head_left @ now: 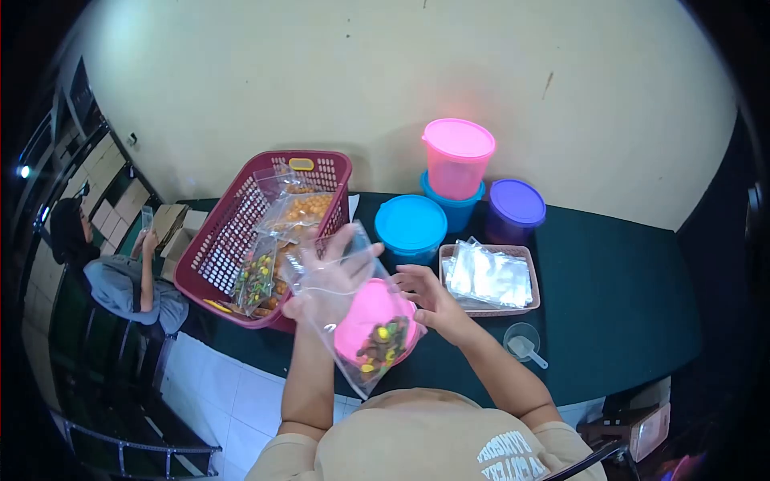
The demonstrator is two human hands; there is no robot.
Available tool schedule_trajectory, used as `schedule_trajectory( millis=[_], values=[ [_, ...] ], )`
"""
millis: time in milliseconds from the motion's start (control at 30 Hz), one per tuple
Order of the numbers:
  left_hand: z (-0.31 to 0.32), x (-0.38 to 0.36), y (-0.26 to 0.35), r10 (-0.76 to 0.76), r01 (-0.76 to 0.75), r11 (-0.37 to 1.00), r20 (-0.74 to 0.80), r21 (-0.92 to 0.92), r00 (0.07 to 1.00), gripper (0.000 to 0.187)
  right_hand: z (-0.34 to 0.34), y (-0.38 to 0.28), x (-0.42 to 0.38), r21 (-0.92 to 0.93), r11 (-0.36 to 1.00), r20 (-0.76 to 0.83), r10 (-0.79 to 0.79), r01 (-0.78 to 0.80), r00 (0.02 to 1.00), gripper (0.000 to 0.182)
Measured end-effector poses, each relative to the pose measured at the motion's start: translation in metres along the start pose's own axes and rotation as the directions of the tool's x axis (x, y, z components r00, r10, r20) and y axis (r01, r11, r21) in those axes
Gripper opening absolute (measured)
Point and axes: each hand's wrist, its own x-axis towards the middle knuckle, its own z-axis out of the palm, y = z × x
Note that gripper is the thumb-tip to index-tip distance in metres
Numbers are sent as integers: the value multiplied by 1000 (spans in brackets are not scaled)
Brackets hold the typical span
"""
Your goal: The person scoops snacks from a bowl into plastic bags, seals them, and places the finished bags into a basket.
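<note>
A clear plastic zip bag (340, 305) with brown, yellow and green candies (383, 346) in its lower corner is held up at a tilt over the table. My left hand (330, 268) is at the bag's upper left, fingers partly seen through the film, and appears to grip it. Beside the bag's right edge, my right hand (437, 305) has its fingers curved and apart; whether it touches the film is hard to tell. Behind the bag is a round pink lid or tub (361, 309), partly covered by the candies.
Filled snack bags (309, 208) lie in a maroon basket (210, 240). Lidded tubs in pink (459, 156), blue (411, 223) and purple (517, 204) stand behind. A tray (489, 311) holds clear bags (489, 276); near it is a scoop in a bowl (523, 347). Another person (128, 272) sits left.
</note>
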Motion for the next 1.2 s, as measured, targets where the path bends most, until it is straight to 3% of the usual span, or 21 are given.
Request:
schedule_trajectory(
  millis=[33, 67, 100, 133, 167, 200, 233, 267, 333, 367, 467, 533, 600, 733, 933, 1033, 1133, 1200],
  values=[
    [6, 7, -14, -42, 44, 998, 32, -38, 999, 105, 0, -10, 1, -7, 1000, -7, -10, 10, 1000, 60],
    [14, 12, -26, -30, 31, 999, 82, -11, 996, 102, -1, -20, 1, 25, 994, 16, 106, -107, 994, 53],
    [21, 14, -28, -52, 46, 989, 40, 139, 998, 95, -3, -27, 1, 55, 973, 41, 220, -222, 975, 47],
    [28, 12, -29, -66, 66, 957, -8, 284, 998, 90, -5, -30, -4, 49, 976, 33, 212, -214, 977, 47],
    [32, 9, -27, -69, 66, 958, 0, 279, 998, 90, -8, -32, -11, 21, 971, -130, 237, -236, 963, 39],
    [34, 4, -25, -93, 138, 903, -127, 407, 987, 74, -9, -32, -18, 0, 964, -288, 254, -265, 923, 31],
    [35, -2, -24, -96, 221, 826, -258, 518, 961, 59, -5, -37, -22, -17, 980, -371, 178, -198, 911, 25],
    [35, -6, -26, -99, 223, 827, -258, 516, 961, 59, -6, -33, -27, -16, 980, -374, 178, -199, 910, 25],
    [35, -13, -27, -45, 226, 686, -269, 692, 962, 34, -8, -27, -34, -379, 920, -413, -68, -103, 908, 24],
    [41, -15, -36, 66, 153, 672, -264, 725, 962, 26, -8, -26, -37, -373, 922, -416, -64, -106, 907, 24],
    [46, -19, -41, 152, 94, 555, -212, 826, 965, 25, -3, -32, -40, -275, 959, -403, -48, -70, 914, 27],
    [50, -20, -42, 174, 82, 588, -225, 805, 959, 23, -4, -30, -41, -87, 994, -391, -99, 71, 915, 30],
    [46, -23, -42, 143, 110, 472, -199, 875, 970, 22, -4, -32, -42, -98, 991, -434, -128, 94, 892, 28],
    [57, -25, -45, 137, 121, 468, -207, 875, 969, 21, -6, -35, -41, -161, 980, -496, -184, 118, 849, 20],
    [57, -28, -43, 153, 90, 478, -184, 874, 971, 22, -5, -27, -43, -90, 987, -520, -161, 133, 839, 18],
    [55, -33, -40, 193, 76, 393, -163, 916, 968, 22, -5, -19, -47, -87, 978, -515, -207, 190, 832, 16],
    [55, -31, -37, 127, 97, 428, -167, 899, 978, 18, -1, -21, -48, -78, 968, -539, -241, 237, 807, 15],
    [61, -27, -40, 44, 158, 614, -234, 773, 971, 16, -5, -24, -49, -92, 960, -504, -273, 263, 819, 12]
  ],
)
